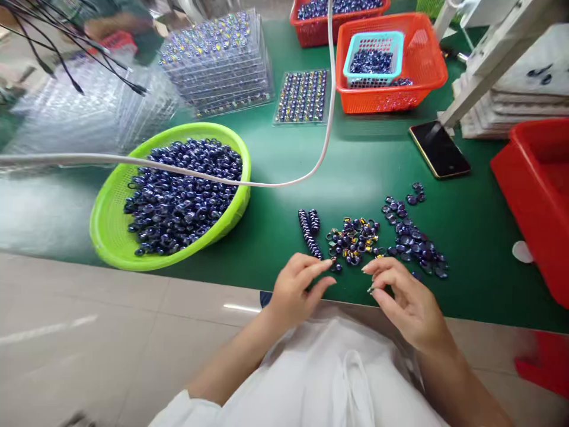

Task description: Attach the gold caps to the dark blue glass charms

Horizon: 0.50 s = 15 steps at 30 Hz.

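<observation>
Evidently mid-way: two neat rows of dark rings (308, 236), one long and one short, look sorted; one heap of loose rings (353, 242), some gold-set, and one spread of flat dark pieces (415, 240) appear left to handle, both too crowded to count.

Left hand (297, 290), one: thumb and forefinger parted, forefinger tip at a ring by the heap's near edge. Right hand (406, 299), one: thumb and a finger seemingly pinching a small piece (370, 290) just above the table edge.

Green basket (233, 216), one, holding uncounted dark rings. Filled tray (300, 123), one, single; tray stack (226, 89), one, layers uncounted. Orange basket (368, 105), one, with one blue basket (371, 77) inside. Phone (439, 149), one. White disc (523, 251), one.
</observation>
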Each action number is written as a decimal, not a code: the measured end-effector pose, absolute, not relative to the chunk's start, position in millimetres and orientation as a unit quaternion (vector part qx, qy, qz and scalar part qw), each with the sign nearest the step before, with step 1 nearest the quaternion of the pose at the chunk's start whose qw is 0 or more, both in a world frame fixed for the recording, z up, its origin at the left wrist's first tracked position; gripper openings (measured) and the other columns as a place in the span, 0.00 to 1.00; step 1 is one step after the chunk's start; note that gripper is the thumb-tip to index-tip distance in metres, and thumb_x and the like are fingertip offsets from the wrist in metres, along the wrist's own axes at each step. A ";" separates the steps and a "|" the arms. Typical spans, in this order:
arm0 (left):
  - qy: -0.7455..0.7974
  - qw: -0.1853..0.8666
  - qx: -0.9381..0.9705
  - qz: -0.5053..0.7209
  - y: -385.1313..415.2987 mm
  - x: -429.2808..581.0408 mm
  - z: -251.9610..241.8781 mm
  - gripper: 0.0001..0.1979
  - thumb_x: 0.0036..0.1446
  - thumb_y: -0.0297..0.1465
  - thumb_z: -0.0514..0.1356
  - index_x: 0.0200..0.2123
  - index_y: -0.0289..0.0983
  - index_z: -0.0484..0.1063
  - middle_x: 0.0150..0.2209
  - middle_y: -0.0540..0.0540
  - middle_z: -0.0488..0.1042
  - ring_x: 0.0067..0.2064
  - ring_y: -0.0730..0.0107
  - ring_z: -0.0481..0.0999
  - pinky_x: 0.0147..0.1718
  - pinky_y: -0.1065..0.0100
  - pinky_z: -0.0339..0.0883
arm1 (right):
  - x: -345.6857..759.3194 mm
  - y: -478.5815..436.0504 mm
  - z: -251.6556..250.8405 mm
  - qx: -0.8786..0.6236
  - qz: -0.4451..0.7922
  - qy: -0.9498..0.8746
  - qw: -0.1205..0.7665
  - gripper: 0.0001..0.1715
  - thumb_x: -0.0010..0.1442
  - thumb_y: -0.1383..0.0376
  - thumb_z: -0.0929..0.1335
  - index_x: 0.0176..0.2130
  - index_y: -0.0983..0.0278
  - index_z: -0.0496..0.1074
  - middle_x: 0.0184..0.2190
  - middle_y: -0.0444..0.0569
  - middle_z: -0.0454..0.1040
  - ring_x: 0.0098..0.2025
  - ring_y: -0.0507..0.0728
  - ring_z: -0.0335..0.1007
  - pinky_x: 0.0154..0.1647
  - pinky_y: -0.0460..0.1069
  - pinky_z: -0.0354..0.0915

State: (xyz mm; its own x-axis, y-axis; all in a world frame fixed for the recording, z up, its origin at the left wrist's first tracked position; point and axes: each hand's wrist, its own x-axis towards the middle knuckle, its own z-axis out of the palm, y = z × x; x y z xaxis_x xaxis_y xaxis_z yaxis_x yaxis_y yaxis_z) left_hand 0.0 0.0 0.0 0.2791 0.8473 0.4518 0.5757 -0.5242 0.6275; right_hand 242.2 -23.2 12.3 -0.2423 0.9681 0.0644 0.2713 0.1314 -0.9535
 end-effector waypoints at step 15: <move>0.518 0.170 0.762 0.350 16.2 -10.7 -2.3 0.05 0.62 0.24 0.61 0.40 0.37 0.77 0.39 0.44 0.80 0.38 0.69 0.80 0.38 0.69 0.75 | 226.3 -17.0 11.3 -0.498 0.435 -0.639 0.393 0.07 0.65 0.70 0.66 0.35 0.59 0.68 0.48 0.48 0.72 0.52 0.57 0.70 0.53 0.53 0.64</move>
